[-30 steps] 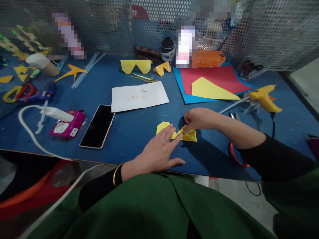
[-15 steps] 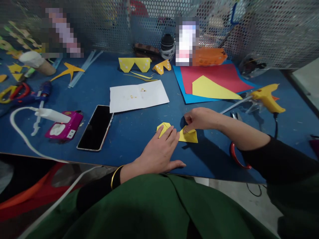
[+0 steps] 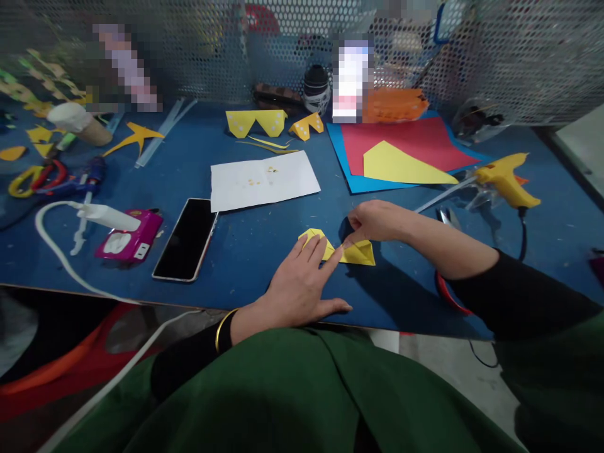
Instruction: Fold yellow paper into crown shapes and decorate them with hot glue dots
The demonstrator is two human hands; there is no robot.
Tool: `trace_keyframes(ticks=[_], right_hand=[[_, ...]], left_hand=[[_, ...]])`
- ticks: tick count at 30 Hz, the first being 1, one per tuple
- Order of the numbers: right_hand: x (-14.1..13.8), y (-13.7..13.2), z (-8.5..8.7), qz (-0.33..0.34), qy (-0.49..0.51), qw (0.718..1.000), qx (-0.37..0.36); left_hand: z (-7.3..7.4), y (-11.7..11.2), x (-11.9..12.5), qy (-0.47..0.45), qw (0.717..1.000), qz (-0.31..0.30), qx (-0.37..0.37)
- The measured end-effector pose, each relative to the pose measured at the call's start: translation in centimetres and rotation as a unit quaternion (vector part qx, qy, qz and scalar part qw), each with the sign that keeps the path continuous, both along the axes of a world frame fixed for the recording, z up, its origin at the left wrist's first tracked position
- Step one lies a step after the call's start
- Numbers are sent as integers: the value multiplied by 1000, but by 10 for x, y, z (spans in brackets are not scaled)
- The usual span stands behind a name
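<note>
A small folded piece of yellow paper (image 3: pixel 361 253) lies on the blue table near its front edge, with creases on its right part. My left hand (image 3: pixel 302 277) rests flat over the left part, fingers stretched out and thumb apart. From the right, my right hand (image 3: pixel 375 221) reaches in with its fingers curled closed. Its thumb tip presses the paper near the middle, close to my left index finger. The left hand hides some of the paper.
Behind are a white sheet (image 3: pixel 264 182), yellow cut-paper glasses (image 3: pixel 256 123) and a smaller orange pair (image 3: pixel 306 128). A phone (image 3: pixel 185 239) lies left. On the right are coloured sheets (image 3: pixel 410 141), a yellow glue gun (image 3: pixel 504 179) and red-handled scissors (image 3: pixel 448 296), partly behind my arm.
My right thumb has slid left along the paper from its right part toward the middle. My left hand stays on the paper, its fingers slightly shifted. The view has moved a little.
</note>
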State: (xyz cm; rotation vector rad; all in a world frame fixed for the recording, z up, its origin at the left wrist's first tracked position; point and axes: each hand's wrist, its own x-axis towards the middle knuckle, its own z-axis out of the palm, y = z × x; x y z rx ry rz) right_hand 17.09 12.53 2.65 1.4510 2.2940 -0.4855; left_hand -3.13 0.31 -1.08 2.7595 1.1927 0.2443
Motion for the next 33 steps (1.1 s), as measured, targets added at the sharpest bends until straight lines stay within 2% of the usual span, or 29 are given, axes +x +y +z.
trace_keyframes(ticks=[6,19,28,33], right_hand=[[9,10,-5,10,31,999,-23],[3,12,0,5,13,999,-32],[13,9,1,16,45,998,-34],[11,9,2,-3,49,998,-33]], left_hand=[[0,-1,-3,-41,999,31,-8],[0,-1,0,-14,998,52,16],[2,-1,0,-8,997,78,-29],[5,3,0,-12,995,85,-48]])
